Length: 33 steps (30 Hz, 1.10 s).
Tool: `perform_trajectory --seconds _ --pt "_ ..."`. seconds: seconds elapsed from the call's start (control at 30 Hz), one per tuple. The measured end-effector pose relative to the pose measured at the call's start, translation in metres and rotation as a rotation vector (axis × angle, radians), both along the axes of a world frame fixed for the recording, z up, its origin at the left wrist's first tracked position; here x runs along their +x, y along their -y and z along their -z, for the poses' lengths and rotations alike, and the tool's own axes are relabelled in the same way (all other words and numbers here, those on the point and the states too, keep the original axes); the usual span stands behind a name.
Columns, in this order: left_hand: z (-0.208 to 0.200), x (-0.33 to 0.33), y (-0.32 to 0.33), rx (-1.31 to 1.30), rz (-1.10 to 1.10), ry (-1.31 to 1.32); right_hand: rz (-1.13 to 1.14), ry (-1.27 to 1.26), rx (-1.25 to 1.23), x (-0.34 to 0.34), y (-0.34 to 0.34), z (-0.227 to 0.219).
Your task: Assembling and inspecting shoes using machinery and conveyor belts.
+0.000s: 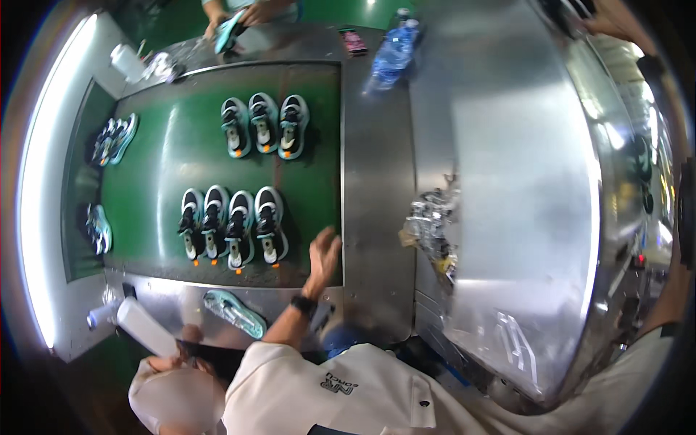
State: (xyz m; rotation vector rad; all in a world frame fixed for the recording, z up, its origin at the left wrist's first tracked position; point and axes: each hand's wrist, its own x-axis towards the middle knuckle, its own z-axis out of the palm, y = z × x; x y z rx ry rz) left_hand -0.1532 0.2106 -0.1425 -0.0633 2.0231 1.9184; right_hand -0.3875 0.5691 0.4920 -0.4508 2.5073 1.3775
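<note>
My left hand (325, 254), a dark watch (304, 305) on its wrist, is over the near right corner of the green work surface (163, 174). Its fingers are slightly bent and apart, with nothing visible in them. Just left of it, black-and-white sneakers (268, 225) with pale blue soles and orange tags stand in a row of several. Farther back stand three matching sneakers (293, 127). Stretched along the right rim, my right arm ends in my right hand (612, 18) at the top right corner, closed on a dark object (569, 11) cut off by the picture edge.
A co-worker's hands (235, 18) hold a pale blue shoe across the table. Metal ledges carry a shoe sole (235, 313), a white bottle (145, 328) and a wrapped water bottle (394, 58). Crumpled clear plastic (433, 225) lies by the metal panel (522, 196). Another person (177, 399) is at lower left.
</note>
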Motion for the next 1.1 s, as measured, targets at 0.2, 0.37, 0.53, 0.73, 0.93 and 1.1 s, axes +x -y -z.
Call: perform_trajectory --seconds 0.2,0.37,0.53,0.73,0.93,1.1 --pt "-0.03 0.158 0.003 0.229 0.23 0.482 -0.042 -0.292 -0.266 0.062 -0.049 0.031" --pt "-0.105 0.133 -0.001 0.333 0.529 0.471 0.133 -0.409 -0.31 0.122 0.001 0.021" --pt "-0.201 0.101 -0.036 0.385 0.98 0.377 -0.13 -0.75 -0.471 0.229 -0.02 -0.001" --pt "-0.343 0.139 -0.104 0.845 1.364 -0.029 -0.003 -1.026 -0.784 0.458 0.069 -0.037" --pt "-0.431 0.272 -0.181 1.219 1.183 -0.193 0.171 -1.297 -0.855 0.655 0.141 0.044" --pt "-0.397 0.417 -0.168 0.965 1.456 0.21 0.66 -1.621 -1.173 0.815 0.21 0.116"
